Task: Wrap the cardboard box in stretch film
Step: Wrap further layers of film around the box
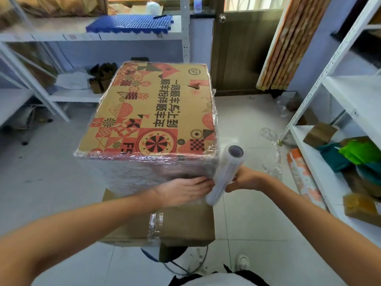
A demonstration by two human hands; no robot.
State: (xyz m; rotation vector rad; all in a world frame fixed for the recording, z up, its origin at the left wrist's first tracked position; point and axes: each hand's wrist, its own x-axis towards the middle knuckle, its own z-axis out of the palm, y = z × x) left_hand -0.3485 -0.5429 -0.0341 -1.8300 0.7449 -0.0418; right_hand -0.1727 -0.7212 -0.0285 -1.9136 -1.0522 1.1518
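Note:
A big cardboard box [152,112] with red and black printed patterns stands in the middle, on top of a plain brown box [185,221]. Clear stretch film [156,172] covers its near side and wrinkles over the top edges. My left hand [183,190] lies flat with straight fingers on the filmed near face, close to the box's right corner. My right hand [245,179] grips a roll of stretch film [225,174], held tilted upright right at that corner.
White metal shelving stands at the left, back and right; the right shelf [334,182] holds cloth and small boxes. Crumpled film scraps [272,153] and a printed flat piece lie on the tiled floor to the right. A door [243,48] is behind the box.

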